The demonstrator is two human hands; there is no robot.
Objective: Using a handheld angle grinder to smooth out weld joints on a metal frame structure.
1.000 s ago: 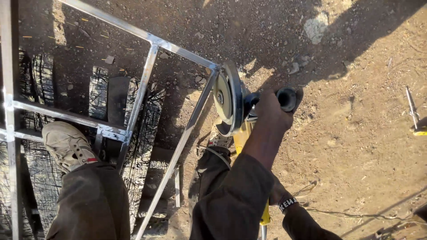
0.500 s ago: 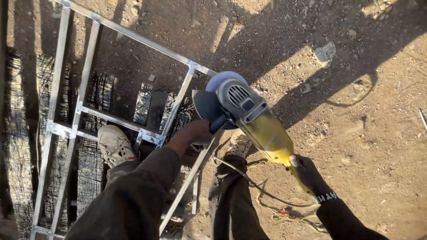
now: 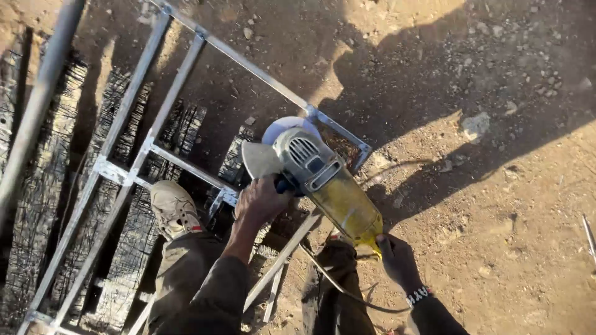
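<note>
Grinder poised at the frame corner

Your left hand (image 3: 264, 201) and right hand (image 3: 397, 260) clamp the angle grinder (image 3: 323, 180), its disc just over the metal frame (image 3: 186, 167); no cut shows yet.

Dark olive-brown long sleeves on both arms, cloth creased and dusty, left sleeve (image 3: 214, 291) ending just past wrist. Left hand (image 3: 261, 200) bare, no glove. Right hand (image 3: 397, 260) bare too; beaded wristband (image 3: 419, 295), dark with pale beads, sits at right cuff. Trousers (image 3: 180, 273) same drab olive, loose, wrinkled at knee. Left shoe (image 3: 172, 208) tan, worn, dust-caked, thin red strip near ankle edge.
</note>
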